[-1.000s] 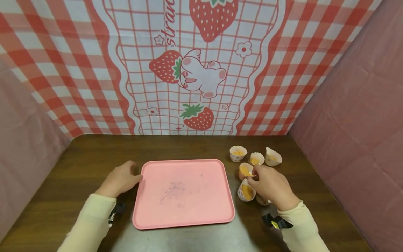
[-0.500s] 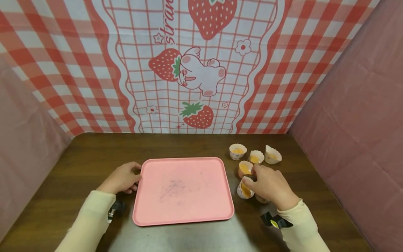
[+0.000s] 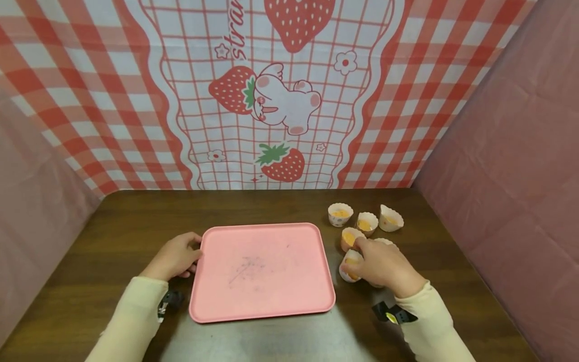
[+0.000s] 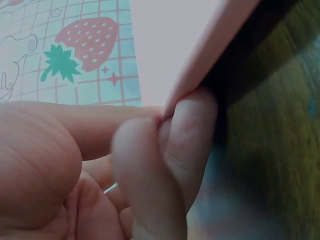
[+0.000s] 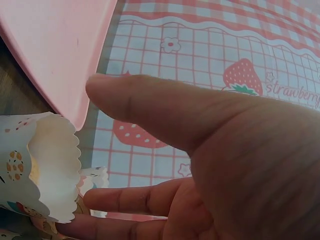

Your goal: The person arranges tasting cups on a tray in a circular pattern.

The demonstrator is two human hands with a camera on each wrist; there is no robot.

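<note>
My left hand [image 3: 176, 257] is at the left edge of a flat pink tray [image 3: 262, 271]. The left wrist view has its thumb and fingertips pinching the tray's rim [image 4: 187, 82]. Over on the right, my right hand [image 3: 384, 265] reaches among scalloped paper cake cups with yellow filling. Its thumb is beside the nearest cup [image 3: 349, 257], and its fingertips reach toward an orange-sided cup [image 3: 349, 238]. In the right wrist view, thumb and fingers are spread apart, near a printed paper cup [image 5: 52, 165]. Another cup [image 3: 385, 242] shows partly behind the hand.
Farther back stand more cups: a printed one [image 3: 340, 215], one in the middle [image 3: 366, 223] and a tilted one [image 3: 391, 220] with a high lip. All are on a dark wooden table [image 3: 149, 211]. A strawberry-print cloth [image 3: 280, 100] hangs behind it.
My right hand has shifted slightly left, its thumb now over the nearest cup, and a cup behind it has come into sight. My left hand's fingers have moved closer to the tray's edge.
</note>
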